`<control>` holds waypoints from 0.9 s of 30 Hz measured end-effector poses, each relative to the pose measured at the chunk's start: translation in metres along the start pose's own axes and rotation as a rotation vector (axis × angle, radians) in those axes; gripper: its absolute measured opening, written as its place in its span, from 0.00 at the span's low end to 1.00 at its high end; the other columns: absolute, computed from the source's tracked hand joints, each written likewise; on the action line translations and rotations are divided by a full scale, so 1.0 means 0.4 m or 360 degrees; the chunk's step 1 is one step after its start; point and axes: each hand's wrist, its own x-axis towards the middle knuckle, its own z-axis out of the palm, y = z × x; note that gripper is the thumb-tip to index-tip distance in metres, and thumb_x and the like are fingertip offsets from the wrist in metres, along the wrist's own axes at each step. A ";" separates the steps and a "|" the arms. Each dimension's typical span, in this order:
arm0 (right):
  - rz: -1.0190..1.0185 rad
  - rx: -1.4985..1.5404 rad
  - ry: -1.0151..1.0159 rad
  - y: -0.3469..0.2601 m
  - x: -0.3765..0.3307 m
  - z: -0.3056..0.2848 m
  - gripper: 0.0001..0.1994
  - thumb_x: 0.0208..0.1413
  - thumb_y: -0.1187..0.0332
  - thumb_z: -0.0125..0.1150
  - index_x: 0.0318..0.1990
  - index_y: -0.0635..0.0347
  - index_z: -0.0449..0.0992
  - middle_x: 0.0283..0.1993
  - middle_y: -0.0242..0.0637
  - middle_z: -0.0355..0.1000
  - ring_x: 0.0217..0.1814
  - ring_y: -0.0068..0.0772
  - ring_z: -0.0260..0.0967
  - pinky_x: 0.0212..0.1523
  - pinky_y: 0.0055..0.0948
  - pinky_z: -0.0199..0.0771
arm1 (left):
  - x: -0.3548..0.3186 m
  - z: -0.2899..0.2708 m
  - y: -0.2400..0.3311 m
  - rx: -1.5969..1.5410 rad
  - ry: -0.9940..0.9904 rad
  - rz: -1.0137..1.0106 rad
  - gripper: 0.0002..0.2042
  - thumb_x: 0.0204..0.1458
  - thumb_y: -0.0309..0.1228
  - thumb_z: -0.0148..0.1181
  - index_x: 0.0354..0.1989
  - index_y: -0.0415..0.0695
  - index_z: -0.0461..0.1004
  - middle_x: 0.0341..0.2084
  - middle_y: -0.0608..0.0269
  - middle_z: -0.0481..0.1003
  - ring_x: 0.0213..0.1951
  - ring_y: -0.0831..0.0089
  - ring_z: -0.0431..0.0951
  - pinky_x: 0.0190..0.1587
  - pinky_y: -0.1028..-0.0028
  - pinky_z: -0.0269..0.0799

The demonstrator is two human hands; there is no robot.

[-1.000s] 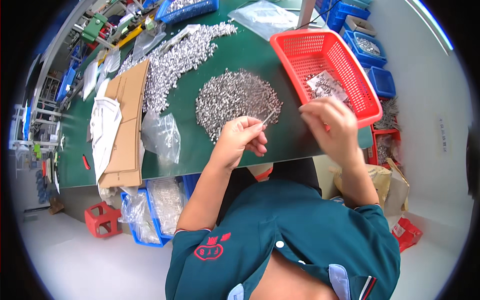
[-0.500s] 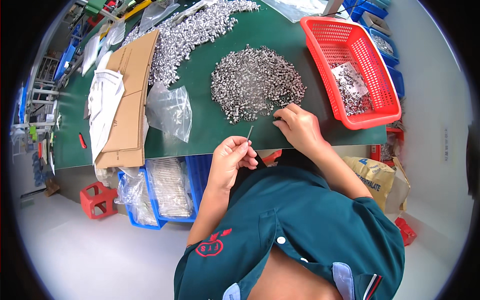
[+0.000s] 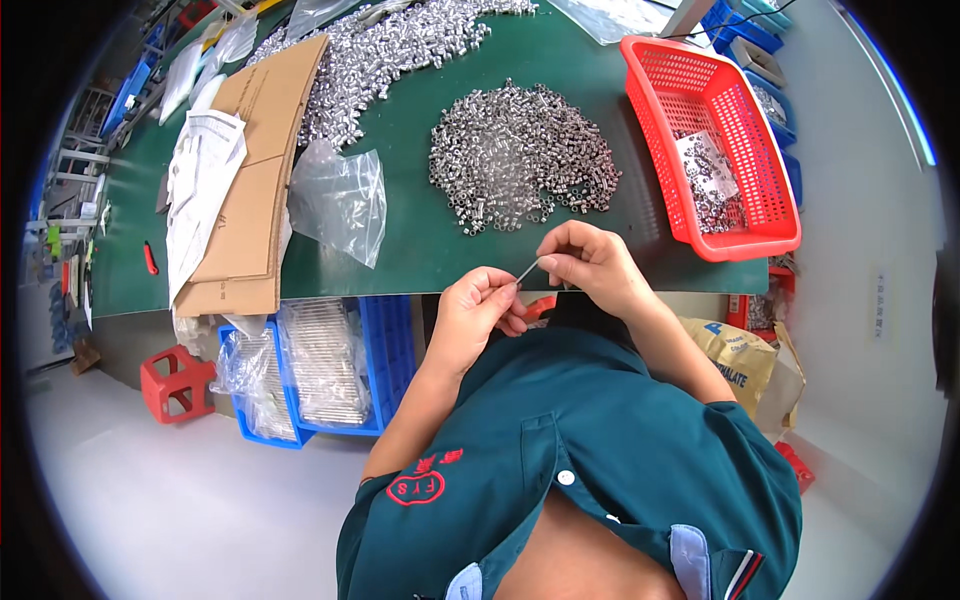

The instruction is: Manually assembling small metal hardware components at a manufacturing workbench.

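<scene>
My left hand (image 3: 470, 315) is closed, pinching a thin metal rod (image 3: 527, 271) between thumb and fingertips. The rod slants up to the right, just off the table's near edge. At its upper end, the thumb and forefinger of my right hand (image 3: 598, 270) press together; whatever small piece they hold is hidden by the fingers. Beyond both hands, a heap of small metal rings (image 3: 500, 150) lies on the green table (image 3: 410, 110), with a few loose ones along its near side.
At right stands a red plastic basket (image 3: 683, 180) with more rings inside. Flattened cardboard (image 3: 240, 190) and a clear plastic bag (image 3: 340, 205) lie to the left. A larger heap of metal parts (image 3: 370, 70) spreads behind. Blue bins (image 3: 385, 365) with bagged rods stand below the edge.
My right hand has come back from the heap's near edge to the upper end of the rod. My left hand has shifted slightly right, and the rod leans over more.
</scene>
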 end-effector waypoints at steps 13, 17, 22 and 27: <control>0.0099 -0.0054 -0.0208 0.003 -0.019 0.013 0.06 0.50 0.78 0.60 0.36 0.66 0.74 0.28 0.30 0.72 0.32 0.16 0.69 0.34 0.19 0.71 | -0.009 0.014 -0.002 -0.0081 -0.0131 -0.0041 0.08 0.58 0.27 0.48 0.39 0.34 0.68 0.25 0.58 0.75 0.23 0.73 0.76 0.26 0.77 0.73; 0.0061 -0.0211 -0.0176 -0.013 -0.023 0.010 0.07 0.48 0.78 0.61 0.36 0.66 0.74 0.29 0.32 0.73 0.32 0.17 0.69 0.35 0.20 0.71 | -0.006 0.007 -0.009 -0.0154 -0.0115 -0.0049 0.08 0.58 0.27 0.48 0.39 0.34 0.68 0.25 0.57 0.75 0.23 0.72 0.76 0.27 0.77 0.74; -0.0706 -0.1118 0.0450 0.011 0.039 -0.014 0.07 0.45 0.77 0.63 0.34 0.61 0.76 0.31 0.38 0.70 0.29 0.35 0.71 0.30 0.28 0.71 | -0.005 -0.011 -0.016 -0.0118 -0.0063 0.0003 0.07 0.58 0.26 0.48 0.38 0.35 0.68 0.24 0.58 0.74 0.23 0.72 0.76 0.26 0.77 0.73; -0.0862 -0.1444 0.0524 0.012 0.066 0.002 0.08 0.44 0.75 0.63 0.34 0.58 0.76 0.31 0.37 0.70 0.30 0.40 0.71 0.30 0.33 0.72 | -0.007 -0.017 -0.022 -0.0153 -0.0001 0.0033 0.07 0.58 0.28 0.50 0.36 0.36 0.69 0.22 0.59 0.74 0.21 0.73 0.75 0.24 0.76 0.73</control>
